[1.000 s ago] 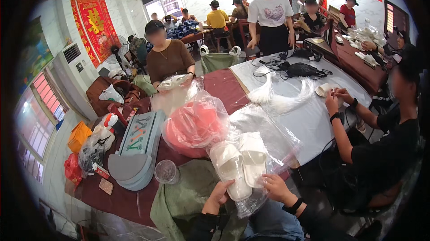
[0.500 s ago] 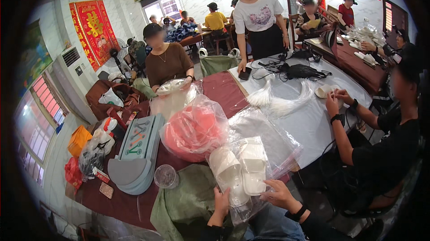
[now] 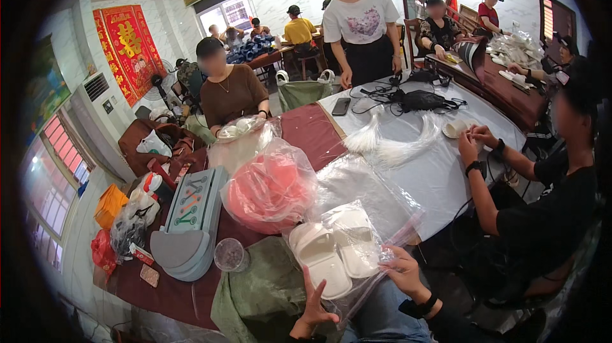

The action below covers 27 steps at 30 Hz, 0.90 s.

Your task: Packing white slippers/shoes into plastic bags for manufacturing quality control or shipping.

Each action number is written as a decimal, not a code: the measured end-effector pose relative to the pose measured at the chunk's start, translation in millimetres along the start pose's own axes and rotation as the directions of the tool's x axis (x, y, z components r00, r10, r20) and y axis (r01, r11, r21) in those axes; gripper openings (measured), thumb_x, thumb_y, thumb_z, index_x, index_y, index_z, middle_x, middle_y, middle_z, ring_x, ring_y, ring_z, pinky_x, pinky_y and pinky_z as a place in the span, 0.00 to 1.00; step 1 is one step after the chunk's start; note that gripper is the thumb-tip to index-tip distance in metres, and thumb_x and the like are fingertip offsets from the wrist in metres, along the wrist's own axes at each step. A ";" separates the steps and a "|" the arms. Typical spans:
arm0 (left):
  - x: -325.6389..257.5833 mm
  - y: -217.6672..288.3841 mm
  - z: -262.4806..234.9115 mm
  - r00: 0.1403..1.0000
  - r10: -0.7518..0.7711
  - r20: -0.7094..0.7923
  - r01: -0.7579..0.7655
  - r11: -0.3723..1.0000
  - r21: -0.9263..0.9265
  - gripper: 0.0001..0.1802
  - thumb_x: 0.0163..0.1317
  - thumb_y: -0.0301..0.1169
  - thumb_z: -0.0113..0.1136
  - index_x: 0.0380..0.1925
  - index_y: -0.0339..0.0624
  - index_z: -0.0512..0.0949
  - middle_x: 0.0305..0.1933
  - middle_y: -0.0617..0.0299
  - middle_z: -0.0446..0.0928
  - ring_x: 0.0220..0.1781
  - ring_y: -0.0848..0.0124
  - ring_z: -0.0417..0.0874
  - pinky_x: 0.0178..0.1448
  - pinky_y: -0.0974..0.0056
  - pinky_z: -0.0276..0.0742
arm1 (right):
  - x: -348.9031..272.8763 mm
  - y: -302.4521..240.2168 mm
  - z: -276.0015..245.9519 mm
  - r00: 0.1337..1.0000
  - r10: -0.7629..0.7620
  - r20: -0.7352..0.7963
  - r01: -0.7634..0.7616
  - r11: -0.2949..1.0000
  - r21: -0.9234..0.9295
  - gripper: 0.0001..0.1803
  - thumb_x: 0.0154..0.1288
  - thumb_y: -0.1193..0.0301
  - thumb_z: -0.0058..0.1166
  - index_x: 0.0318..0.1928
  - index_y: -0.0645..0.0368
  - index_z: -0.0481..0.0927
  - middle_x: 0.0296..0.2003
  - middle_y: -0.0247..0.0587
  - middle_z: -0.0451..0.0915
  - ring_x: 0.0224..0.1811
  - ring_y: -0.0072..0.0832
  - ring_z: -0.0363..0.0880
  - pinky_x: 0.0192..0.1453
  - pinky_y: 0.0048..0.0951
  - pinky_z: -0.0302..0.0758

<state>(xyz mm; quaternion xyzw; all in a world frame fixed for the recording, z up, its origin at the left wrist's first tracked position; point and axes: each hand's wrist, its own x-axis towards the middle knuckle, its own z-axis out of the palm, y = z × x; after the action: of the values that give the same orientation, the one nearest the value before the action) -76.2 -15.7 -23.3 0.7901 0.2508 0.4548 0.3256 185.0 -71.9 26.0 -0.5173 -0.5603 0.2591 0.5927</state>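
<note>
A pair of white slippers (image 3: 335, 254) lies side by side inside a clear plastic bag (image 3: 376, 199) at the near edge of the dark red table (image 3: 306, 129). My right hand (image 3: 401, 270) pinches the bag's edge just right of the slippers. My left hand (image 3: 315, 308) hovers below the slippers with fingers spread, holding nothing, over a green cloth sack (image 3: 258, 295).
A bag of pink slippers (image 3: 268, 187) sits behind the white pair. A grey-green case (image 3: 188, 218) and a clear cup (image 3: 229, 254) lie to the left. A seated person in black (image 3: 542, 215) works at the right; another in brown (image 3: 229, 94) sits opposite.
My left hand has let go of the bagged slippers and dropped lower with fingers spread. The slippers now lie flatter on the table, and my right hand stays on the bag.
</note>
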 end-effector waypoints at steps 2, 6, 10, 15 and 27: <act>2.0 4.3 -0.1 0.997 0.046 0.065 -0.044 0.999 -0.031 0.57 0.30 0.66 0.71 0.65 0.63 0.64 0.73 0.34 0.28 0.75 0.39 0.34 0.71 0.41 0.46 | 1.0 -1.1 0.1 0.990 0.130 -0.056 -0.121 0.982 0.147 0.08 0.53 0.79 0.63 0.36 0.60 0.85 0.55 0.48 0.74 0.52 0.35 0.77 0.52 0.30 0.75; 1.9 9.8 -0.7 0.982 0.035 0.186 -0.043 0.998 0.040 0.52 0.30 0.54 0.78 0.62 0.62 0.69 0.73 0.32 0.31 0.74 0.39 0.41 0.70 0.45 0.55 | -2.8 14.2 -4.5 0.995 0.065 -0.076 -0.063 0.998 0.025 0.08 0.52 0.80 0.63 0.36 0.62 0.85 0.55 0.47 0.75 0.50 0.32 0.78 0.48 0.26 0.76; 0.9 8.0 0.8 0.986 -0.158 -0.045 0.160 0.987 0.028 0.11 0.49 0.30 0.67 0.36 0.46 0.86 0.71 0.41 0.54 0.67 0.50 0.66 0.65 0.57 0.67 | -0.4 10.0 -4.2 0.998 -0.017 0.056 0.015 0.999 0.042 0.08 0.50 0.79 0.64 0.34 0.61 0.85 0.54 0.46 0.76 0.51 0.32 0.77 0.51 0.27 0.74; -0.7 5.2 -6.6 0.920 -0.364 -0.149 0.330 0.920 -0.210 0.08 0.54 0.25 0.59 0.32 0.38 0.85 0.68 0.44 0.60 0.67 0.55 0.66 0.64 0.59 0.67 | 0.7 9.4 -2.6 0.987 -0.112 0.117 0.108 0.993 0.040 0.08 0.48 0.79 0.65 0.33 0.61 0.85 0.53 0.46 0.77 0.52 0.32 0.77 0.55 0.29 0.72; 1.2 15.1 9.2 0.620 -0.683 -0.386 0.418 0.704 -0.574 0.05 0.55 0.21 0.60 0.23 0.28 0.77 0.67 0.48 0.61 0.63 0.62 0.68 0.64 0.60 0.63 | -10.1 29.8 3.9 0.906 0.343 0.249 -0.414 0.840 0.350 0.06 0.59 0.78 0.59 0.37 0.65 0.82 0.46 0.43 0.81 0.47 0.24 0.78 0.51 0.24 0.73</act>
<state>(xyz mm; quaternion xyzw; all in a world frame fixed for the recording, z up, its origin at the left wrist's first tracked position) -66.1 -27.5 -14.8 0.4020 0.4658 0.5872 0.5260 187.2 -69.8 -5.6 -0.4625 -0.4330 0.5237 0.5695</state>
